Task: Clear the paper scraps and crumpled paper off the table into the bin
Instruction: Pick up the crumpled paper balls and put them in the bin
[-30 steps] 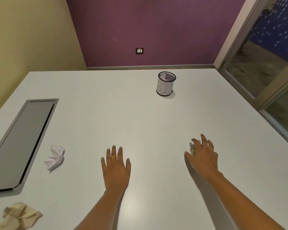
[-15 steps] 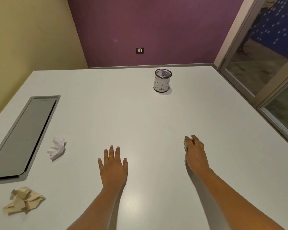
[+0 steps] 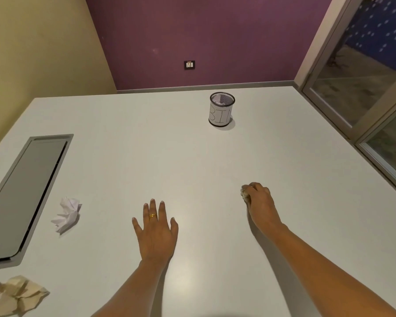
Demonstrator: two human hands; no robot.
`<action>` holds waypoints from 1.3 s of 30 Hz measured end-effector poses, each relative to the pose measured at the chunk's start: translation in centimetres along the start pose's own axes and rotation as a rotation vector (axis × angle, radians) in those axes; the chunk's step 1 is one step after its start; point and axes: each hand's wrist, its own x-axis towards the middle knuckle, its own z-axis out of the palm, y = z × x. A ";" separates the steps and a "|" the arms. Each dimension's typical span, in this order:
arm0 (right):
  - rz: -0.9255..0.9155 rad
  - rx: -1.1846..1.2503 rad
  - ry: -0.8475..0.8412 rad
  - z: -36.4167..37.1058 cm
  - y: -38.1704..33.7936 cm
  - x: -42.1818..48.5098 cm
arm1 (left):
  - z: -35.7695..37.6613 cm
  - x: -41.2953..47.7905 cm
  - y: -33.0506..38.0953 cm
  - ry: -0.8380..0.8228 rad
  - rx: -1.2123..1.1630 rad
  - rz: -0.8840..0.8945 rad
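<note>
The bin stands near the worktop's far edge. A hatch lies along the left edge, a paper ball just right of it, a crumpled sheet at the near left corner.

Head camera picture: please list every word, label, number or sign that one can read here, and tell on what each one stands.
"BI", then part of a third letter that curves out of sight: handwritten on the white paper around the bin.
Wall socket: any markings are too small to read.
White paper ball, beige paper ball: no writing visible.
</note>
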 end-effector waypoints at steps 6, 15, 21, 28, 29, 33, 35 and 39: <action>-0.158 -0.133 -0.042 0.5 -3.4 4.0 | 0.0 4.0 2.2 -0.031 0.023 0.031; -0.421 -0.469 0.053 0.0 -11.9 15.1 | 0.4 9.6 3.2 -0.033 0.017 0.098; -0.182 0.001 0.115 2.3 -17.4 21.3 | 0.1 10.3 3.3 0.013 0.013 0.106; -0.303 -0.358 0.182 3.6 -19.4 26.3 | -0.6 10.3 3.5 0.021 0.059 0.081; -0.346 -0.444 0.170 3.7 -19.5 26.9 | -0.5 10.3 3.5 0.026 0.059 0.084; -0.363 -0.769 0.123 4.4 -19.8 28.9 | -0.4 10.5 3.6 0.014 0.050 0.086; -0.321 -0.856 0.102 4.8 -19.7 29.5 | -0.3 10.4 3.6 0.014 0.047 0.085; -0.264 -0.884 0.101 5.2 -19.2 30.2 | -0.3 10.4 3.5 0.016 0.041 0.086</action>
